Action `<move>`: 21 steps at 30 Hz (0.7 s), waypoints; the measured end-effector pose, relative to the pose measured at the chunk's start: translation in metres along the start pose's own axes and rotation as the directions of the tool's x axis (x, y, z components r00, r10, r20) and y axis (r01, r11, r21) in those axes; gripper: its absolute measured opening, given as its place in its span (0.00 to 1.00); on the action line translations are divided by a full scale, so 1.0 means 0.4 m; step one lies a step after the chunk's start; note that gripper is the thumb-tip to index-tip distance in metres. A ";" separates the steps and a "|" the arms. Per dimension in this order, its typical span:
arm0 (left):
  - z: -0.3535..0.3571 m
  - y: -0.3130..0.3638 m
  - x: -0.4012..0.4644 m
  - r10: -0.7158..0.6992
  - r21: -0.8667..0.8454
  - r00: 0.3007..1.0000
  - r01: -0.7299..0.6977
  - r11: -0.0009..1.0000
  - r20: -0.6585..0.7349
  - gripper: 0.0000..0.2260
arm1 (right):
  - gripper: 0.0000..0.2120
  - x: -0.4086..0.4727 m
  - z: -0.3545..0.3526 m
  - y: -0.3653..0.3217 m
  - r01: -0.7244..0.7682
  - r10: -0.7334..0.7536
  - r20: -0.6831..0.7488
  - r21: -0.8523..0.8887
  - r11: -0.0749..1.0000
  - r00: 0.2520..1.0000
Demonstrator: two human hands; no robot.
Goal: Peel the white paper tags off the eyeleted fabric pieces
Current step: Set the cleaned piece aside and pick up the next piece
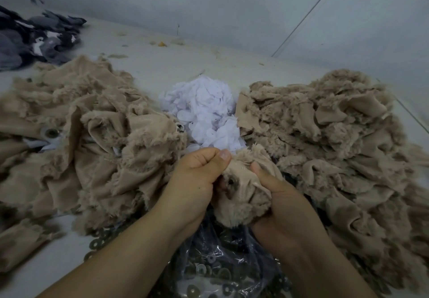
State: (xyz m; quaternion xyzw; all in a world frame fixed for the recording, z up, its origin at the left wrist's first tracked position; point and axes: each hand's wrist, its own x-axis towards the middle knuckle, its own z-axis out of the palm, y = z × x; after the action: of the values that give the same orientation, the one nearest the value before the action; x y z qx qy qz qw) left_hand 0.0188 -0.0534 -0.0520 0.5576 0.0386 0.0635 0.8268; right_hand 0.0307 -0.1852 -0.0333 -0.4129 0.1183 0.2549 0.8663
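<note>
Both hands hold one tan fabric piece near centre, just above a clear plastic bag of dark metal rings. Left hand: fingers curled into a fist, thumb tip pressed on the piece's upper edge, pinching it. Right hand: fingers wrapped under the piece's furry lower part, thumb laid across its smooth face, gripping it. A dark eyelet shows on the piece between the two thumbs. Whether a white tag is still on this piece: cannot tell. Just beyond the hands, a heap of white paper tags lies on the table, between two piles of the same tan fabric: left pile, with one eyelet and bits of white paper showing, and right pile. Loose rings lie at the left pile's near edge. Far left: a dark grey fabric heap. Small scraps lie along the table's far edge, by the wall.
</note>
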 end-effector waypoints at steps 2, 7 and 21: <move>-0.002 -0.006 0.006 0.022 -0.001 1.000 -0.022 1.000 0.003 0.15 | 0.22 -0.001 -0.002 -0.003 0.006 -0.006 0.012 -0.008 1.000 1.000; -0.012 0.021 0.009 0.076 0.197 0.987 -0.103 0.975 0.140 0.10 | 0.20 -0.002 -0.005 -0.011 0.025 -0.024 0.047 -0.016 1.000 0.999; 0.011 0.069 0.013 0.233 0.177 0.959 -0.259 0.949 0.159 0.15 | 0.13 -0.050 -0.001 -0.018 0.045 -0.021 0.118 -0.211 0.976 0.993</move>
State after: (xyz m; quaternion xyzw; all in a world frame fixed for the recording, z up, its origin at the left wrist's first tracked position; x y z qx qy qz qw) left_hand 0.0227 -0.0464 -0.0247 0.6398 -0.0818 0.1239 0.7541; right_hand 0.0179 -0.1962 -0.0205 -0.4900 0.0333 0.2751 0.8265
